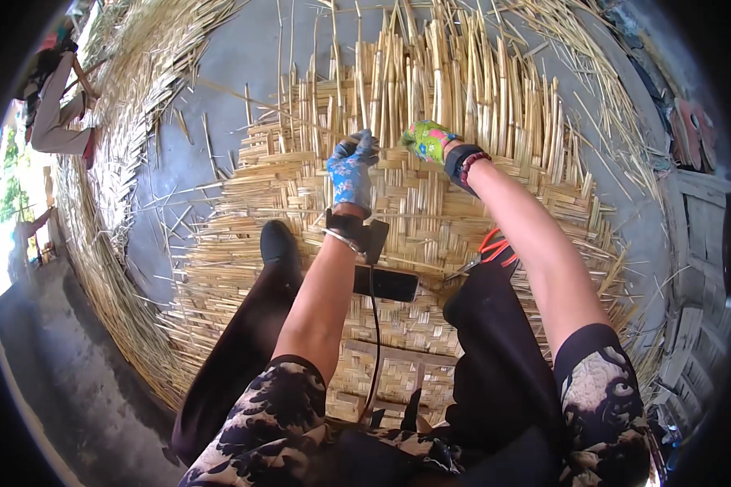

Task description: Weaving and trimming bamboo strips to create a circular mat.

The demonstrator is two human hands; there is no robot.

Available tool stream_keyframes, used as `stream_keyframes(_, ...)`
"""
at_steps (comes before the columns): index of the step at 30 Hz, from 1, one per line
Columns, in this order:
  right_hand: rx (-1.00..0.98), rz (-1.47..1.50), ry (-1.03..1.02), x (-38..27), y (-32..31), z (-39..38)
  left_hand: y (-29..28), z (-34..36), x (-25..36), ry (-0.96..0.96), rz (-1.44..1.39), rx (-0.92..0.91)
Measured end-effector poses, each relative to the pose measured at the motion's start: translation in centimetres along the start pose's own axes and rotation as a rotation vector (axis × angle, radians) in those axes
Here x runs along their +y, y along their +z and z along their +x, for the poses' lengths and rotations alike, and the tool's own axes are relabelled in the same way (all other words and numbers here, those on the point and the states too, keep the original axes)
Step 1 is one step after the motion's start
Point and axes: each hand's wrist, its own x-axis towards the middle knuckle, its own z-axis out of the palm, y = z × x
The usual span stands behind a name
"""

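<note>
Reaching forward over woven mat [414, 199]: left hand [352, 174] points away, right hand [427, 142] angles inward; both gloved, fingers curled, can't tell if they're gripping anything.

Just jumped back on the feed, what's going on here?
The person's gloved left hand and right hand are close together over a partly woven straw-coloured mat, working among its strips; exactly what the fingers pinch is hard to tell. Nearer the body the weave is close, while beyond the hands loose stalks fan out. A dark phone lies between the legs, and an orange-handled tool rests by the right knee. Another person is at upper left.
</note>
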Motion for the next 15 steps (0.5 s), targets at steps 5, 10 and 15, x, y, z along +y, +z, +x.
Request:
stream_keyframes(5, -0.165, -0.001, 0.134, -3.4, -1.2, 0.2, -1.0, 1.2, -3.0, 0.203, 0.180, -0.232)
stream_keyframes(10, -0.170, 0.352, 0.165, -2.0, -1.0, 1.7, -1.0, 2.7, -6.1, 0.514, 1.078, -0.173)
stream_keyframes(15, -0.286, 0.071, 0.265, -5.6, -2.1, 0.6, -0.4, 1.6, -5.1, 0.265, 1.027, -0.001)
